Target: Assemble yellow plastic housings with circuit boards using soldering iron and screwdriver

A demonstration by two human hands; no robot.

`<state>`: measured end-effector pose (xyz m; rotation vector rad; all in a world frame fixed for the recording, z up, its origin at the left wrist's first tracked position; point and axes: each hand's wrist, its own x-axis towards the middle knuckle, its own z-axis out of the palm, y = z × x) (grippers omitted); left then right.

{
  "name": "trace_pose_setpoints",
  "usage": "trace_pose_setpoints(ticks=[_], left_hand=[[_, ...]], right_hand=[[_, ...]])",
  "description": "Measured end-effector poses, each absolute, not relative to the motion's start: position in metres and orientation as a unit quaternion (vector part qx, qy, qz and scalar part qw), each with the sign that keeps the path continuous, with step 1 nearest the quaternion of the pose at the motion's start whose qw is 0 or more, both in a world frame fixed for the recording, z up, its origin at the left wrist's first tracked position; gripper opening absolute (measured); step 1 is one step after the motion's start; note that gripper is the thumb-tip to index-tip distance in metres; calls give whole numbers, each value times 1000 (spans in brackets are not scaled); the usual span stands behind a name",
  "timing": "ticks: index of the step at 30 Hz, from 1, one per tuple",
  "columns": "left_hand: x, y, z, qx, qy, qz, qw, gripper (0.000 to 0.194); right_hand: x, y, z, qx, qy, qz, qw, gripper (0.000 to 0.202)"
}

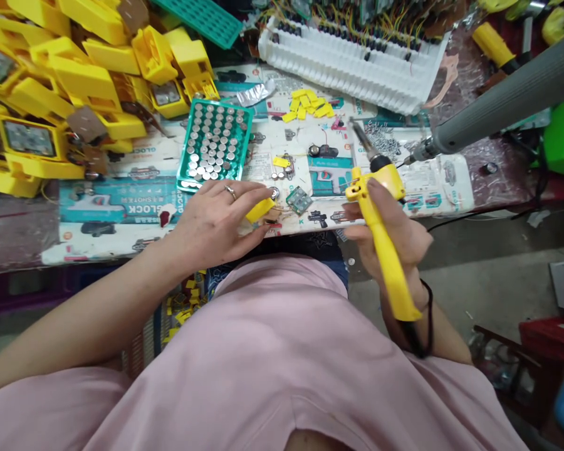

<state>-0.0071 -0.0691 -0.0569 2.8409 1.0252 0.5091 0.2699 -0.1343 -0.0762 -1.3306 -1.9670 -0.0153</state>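
Observation:
My right hand (390,232) is wrapped round the handle of a yellow soldering gun (383,241), raised over the table's front edge with its metal tip angled up and left. At the front edge, my left hand (219,219) pinches a small yellow plastic piece (259,210) between thumb and fingers. Against its fingertips sits a small round metal part (274,193). A little green circuit board (299,200) lies just right of these fingers. Beyond them are a few silver button cells (278,176) and a yellow tab (281,161). The fingers partly cover the yellow piece.
A green tray (182,164) of button cells stands behind my left hand. Yellow housings (82,81) pile up at the left. Yellow tabs (308,103) and a white ribbed foam rack (343,66) lie farther back. A grey tool (493,103) reaches in from the right above loose screws (380,139).

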Motion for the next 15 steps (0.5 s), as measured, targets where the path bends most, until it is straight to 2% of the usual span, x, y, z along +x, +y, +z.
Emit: trace_pose_setpoints(ticks=[3,5,10,15], left_hand=[[-10,-71,-61,923,345,164,45,36],[-11,-72,-64,919,349,175,58,34],[-17,-70,-63,904,383,165,91,33],[-16,-38,-46,900,395,152,104,33]], right_hand=[[258,-118,-88,-487,-775,-24,401,33],[250,-108,-98,-467,-797,-11,382,26],[235,-98,-112,-442,-815,35,372,41],[234,-101,-107,-435,-821,13,370,46]])
